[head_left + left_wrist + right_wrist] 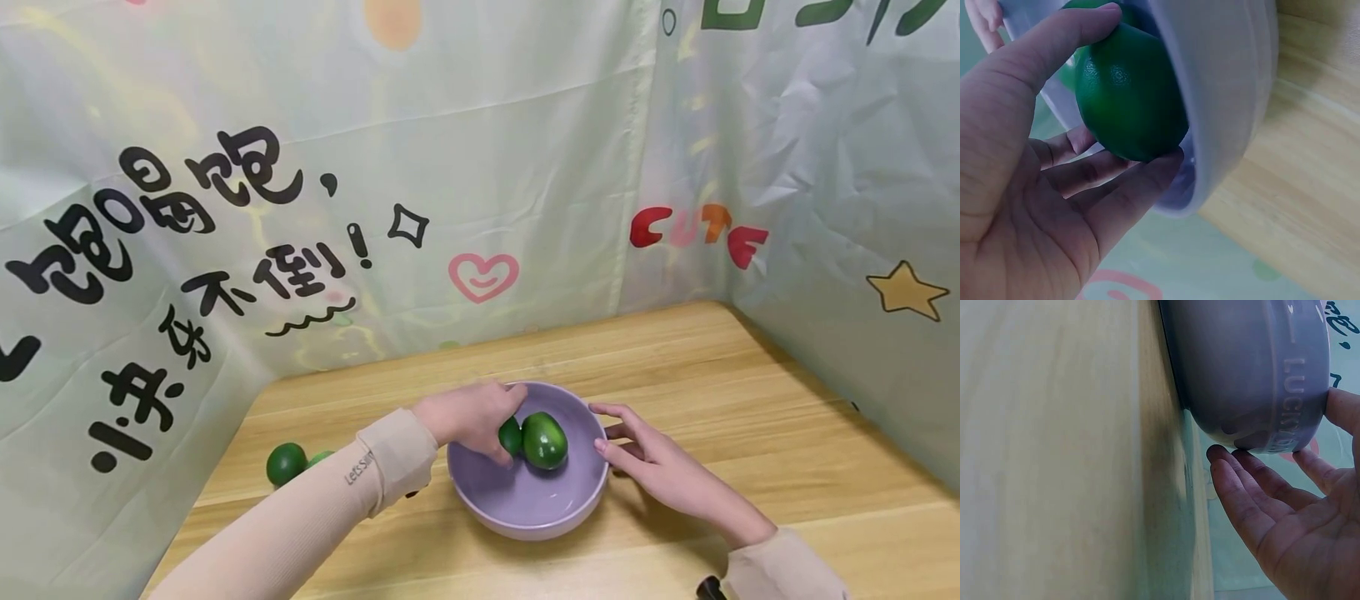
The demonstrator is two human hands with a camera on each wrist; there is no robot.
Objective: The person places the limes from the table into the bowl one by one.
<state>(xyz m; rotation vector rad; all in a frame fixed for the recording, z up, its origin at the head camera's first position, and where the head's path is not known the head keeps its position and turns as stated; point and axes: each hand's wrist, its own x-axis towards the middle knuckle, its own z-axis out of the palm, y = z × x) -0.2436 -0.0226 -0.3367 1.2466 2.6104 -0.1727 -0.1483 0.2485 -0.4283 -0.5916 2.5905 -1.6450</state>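
Note:
A lilac bowl (525, 512) stands on the wooden table in the head view. My left hand (476, 417) reaches over its left rim and grips a green lime (1129, 94) between thumb and fingers, inside the bowl. Beside that fruit lies another glossy green lime (545, 442), right of the fingers. My right hand (660, 467) is at the bowl's right side, thumb and fingertips spread along the outer wall and rim. In the right wrist view, its loosely bent fingers (1241, 494) touch the wall under raised lettering.
A dark green lime (287, 463) sits on the table (675, 358) at the left. A lighter green one (320, 457) beside it is partly hidden by my left forearm. Printed cloth walls (525, 167) enclose the table's back and sides.

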